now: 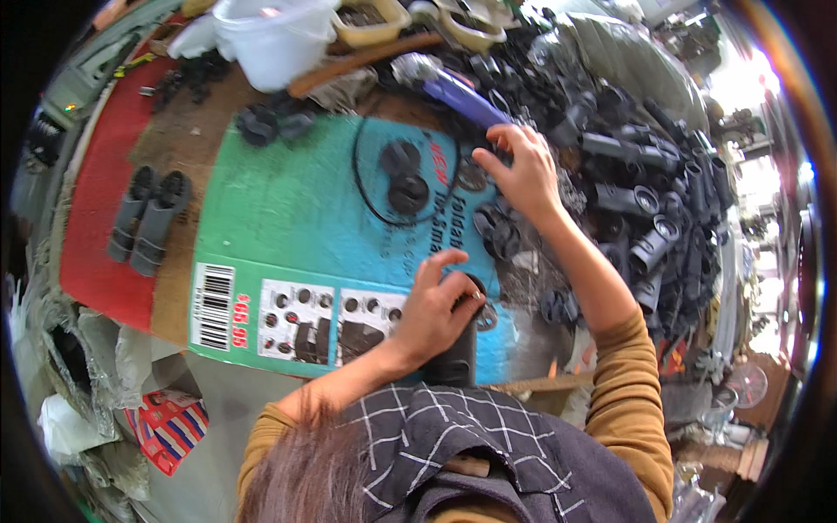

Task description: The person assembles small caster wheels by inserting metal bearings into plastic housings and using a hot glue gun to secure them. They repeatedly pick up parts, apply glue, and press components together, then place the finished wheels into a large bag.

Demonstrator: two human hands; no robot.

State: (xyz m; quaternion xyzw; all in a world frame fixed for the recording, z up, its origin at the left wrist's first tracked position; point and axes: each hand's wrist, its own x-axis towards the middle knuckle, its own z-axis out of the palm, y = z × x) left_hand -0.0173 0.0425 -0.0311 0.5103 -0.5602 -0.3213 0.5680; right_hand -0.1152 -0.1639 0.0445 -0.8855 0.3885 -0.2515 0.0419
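My left hand is closed at the near edge of a cardboard sheet, its fingers curled over the upper end of a dark grey tube-shaped plastic part. The hand partly hides that part. My right hand is raised at the far right of the sheet, thumb and fingers apart. Its fingertips are at the near end of a blue-purple handle with clear plastic at the far end; whether they touch it is unclear. A thin black ring lies around two round black parts between the hands and the tubs.
Dark plastic tubes are heaped at right. Two dark grey parts lie at left on a red surface. At the back stand a white bucket, yellowish tubs and a wooden stick. Plastic bags hang low left.
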